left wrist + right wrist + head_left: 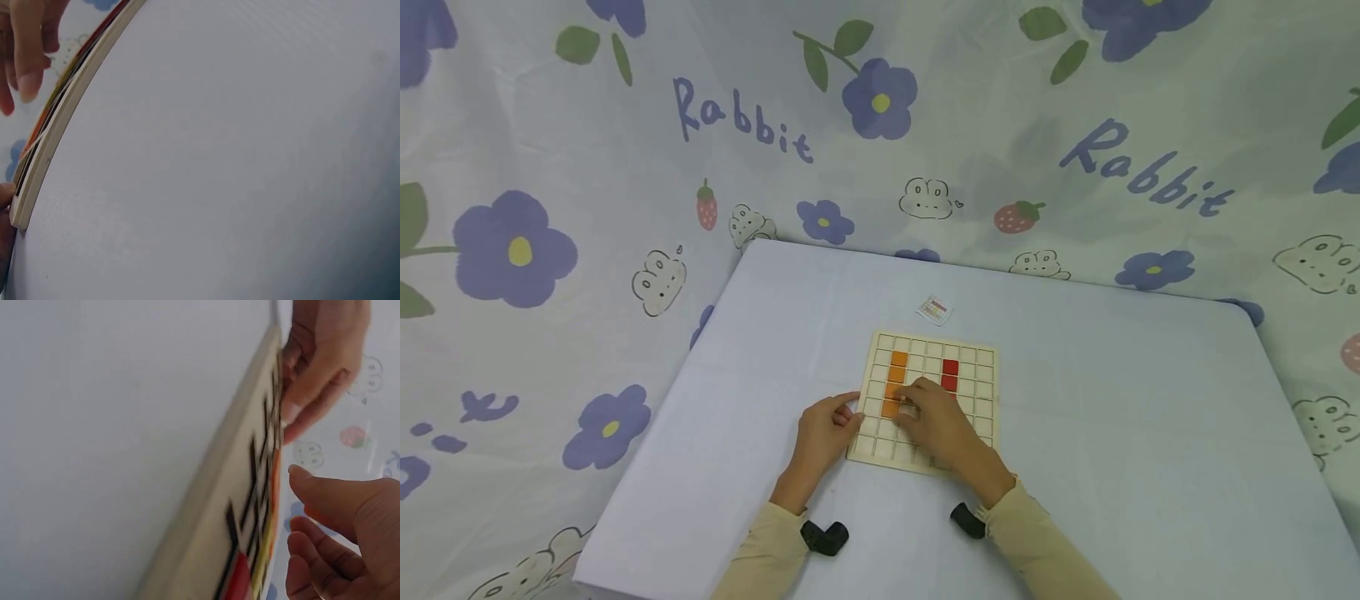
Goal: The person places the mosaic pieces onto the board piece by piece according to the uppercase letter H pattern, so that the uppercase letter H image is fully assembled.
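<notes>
A pale wooden grid board (865, 446) lies on the white table. Several orange tiles (897, 374) form a column on its left part, and red tiles (951, 367) stand in a column further right. My left hand (823, 433) grips the board's left edge with thumb and index finger. Over the board hangs my right hand (942, 421), its fingertips close above the lower orange tiles. Thumb and fingers are apart in the right wrist view, with nothing seen between them. Yellow (262, 556) also shows on the board there; in the head view the right hand hides that part.
A small card (935, 310) printed with a coloured grid lies behind the board. Black wrist devices (825, 538) show at both sleeves. Behind the white table (1135, 417) hangs a curtain (970, 108) with flowers and rabbits.
</notes>
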### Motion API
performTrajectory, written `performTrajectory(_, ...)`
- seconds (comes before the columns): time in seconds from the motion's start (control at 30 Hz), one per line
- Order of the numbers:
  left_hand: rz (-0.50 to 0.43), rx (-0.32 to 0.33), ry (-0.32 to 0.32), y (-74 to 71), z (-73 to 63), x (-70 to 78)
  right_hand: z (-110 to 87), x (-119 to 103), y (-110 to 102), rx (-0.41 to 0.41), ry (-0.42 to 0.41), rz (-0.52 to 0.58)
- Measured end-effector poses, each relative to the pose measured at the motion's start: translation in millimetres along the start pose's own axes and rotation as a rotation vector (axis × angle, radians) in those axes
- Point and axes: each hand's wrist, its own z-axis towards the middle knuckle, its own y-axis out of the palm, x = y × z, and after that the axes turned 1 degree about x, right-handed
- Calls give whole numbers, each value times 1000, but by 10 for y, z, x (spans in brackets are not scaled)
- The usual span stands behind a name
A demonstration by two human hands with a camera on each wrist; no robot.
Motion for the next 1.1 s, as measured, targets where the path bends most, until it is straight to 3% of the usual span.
performTrajectory(0.17,-8,-3,-13,10,-2,-2,-198,111,-214,45,88,64)
performTrajectory(0.47,-7,7,-14,4,-10,1,-682,555,-457,141,223,99)
performTrajectory(0.63,-10,0,-18,18,-16,-9,-842,684,-534,175,205,52)
performTrajectory(0.77,-9,-4,-15,26,-25,-24,-987,755,-553,159,195,36)
performTrajectory(1.1,-6,9,2,17,-10,-4,-1255,878,-634,61,280,45)
